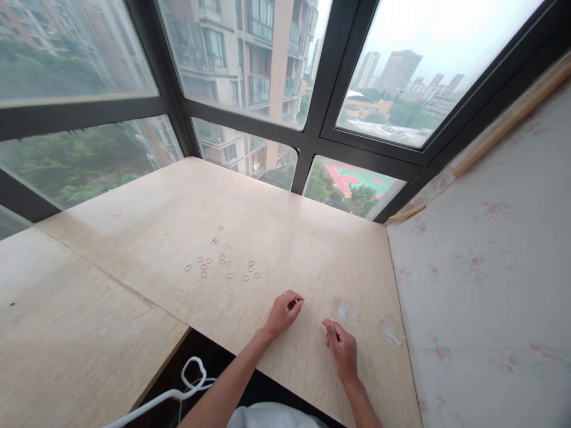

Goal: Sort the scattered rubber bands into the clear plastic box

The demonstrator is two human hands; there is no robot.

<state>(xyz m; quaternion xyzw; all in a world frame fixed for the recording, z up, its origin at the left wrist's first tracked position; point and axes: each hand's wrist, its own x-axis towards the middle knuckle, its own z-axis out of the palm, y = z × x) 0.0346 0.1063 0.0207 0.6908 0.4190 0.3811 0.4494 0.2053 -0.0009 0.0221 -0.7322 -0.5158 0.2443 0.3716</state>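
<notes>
My left hand (284, 312) rests on the light wooden tabletop (147, 220), fingers curled in a pinch on something small that I cannot make out. My right hand (341, 347) lies a little to the right and nearer to me, its fingers also pinched together round something tiny. Between and just beyond the hands lies a small clear plastic bag (341, 309) with a yellowish bit in it. Several small thin rings (222, 260) are scattered on the table beyond my left hand, out of reach of both hands.
A second clear bit of plastic (391, 336) lies near the table's right edge. A floral-patterned wall (486, 267) bounds the right side. Dark-framed windows (312, 137) close the far side. A white cable (187, 383) loops below the table's front notch.
</notes>
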